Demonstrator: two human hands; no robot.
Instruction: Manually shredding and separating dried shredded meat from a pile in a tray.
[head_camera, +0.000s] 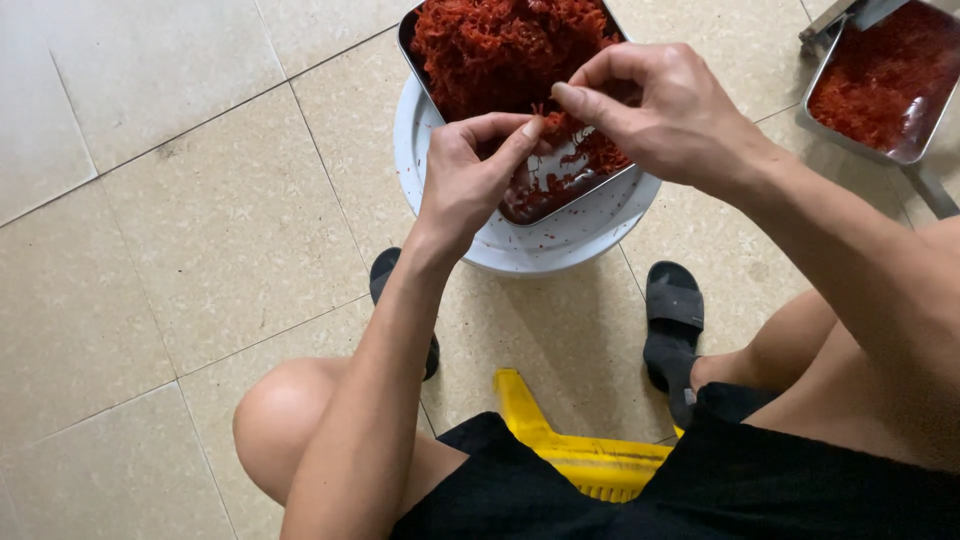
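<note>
A metal tray (412, 42) heaped with dark red shredded strands (500, 45) rests on a round white lid (560, 235) on the floor. Both hands hover over the tray's near end. My left hand (465, 175) has its fingers curled, thumb and forefinger pinched on a small clump of red shreds (556, 125). My right hand (655, 110) pinches the same clump from the other side, fingertips almost touching the left thumb. The near part of the tray shows bare metal with scattered red bits.
A second metal tray (880, 150) of red shreds sits at the top right beside a metal tool. I sit on a yellow plastic stool (585, 455), with black sandals (672, 325) on the beige tiled floor (180, 200) either side of the lid.
</note>
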